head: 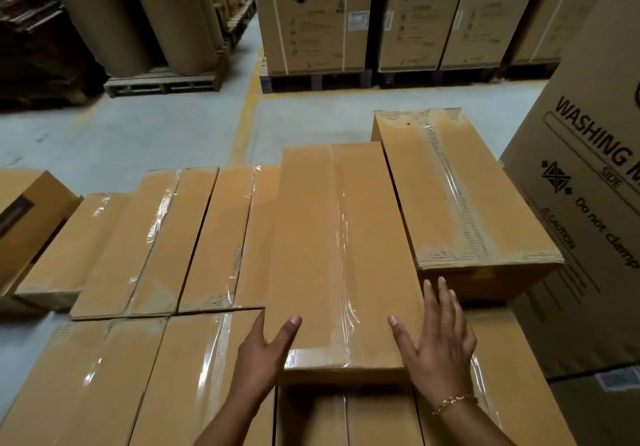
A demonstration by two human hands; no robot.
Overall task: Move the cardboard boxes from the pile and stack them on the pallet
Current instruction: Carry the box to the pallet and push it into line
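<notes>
A long taped cardboard box lies raised on top of the stack in the middle of the head view. My left hand is at its near left corner, thumb on the lid and fingers down the side. My right hand lies flat with straight fingers on its near right corner and edge. Several similar taped boxes lie side by side in a lower layer to the left and in front. Another taped box sits higher at the right. The pallet under the stack is hidden.
A tall washing machine carton stands close on the right. More washing machine cartons on pallets line the back. Big brown paper rolls stand on a wooden pallet at the back left. Grey floor with a yellow line lies between.
</notes>
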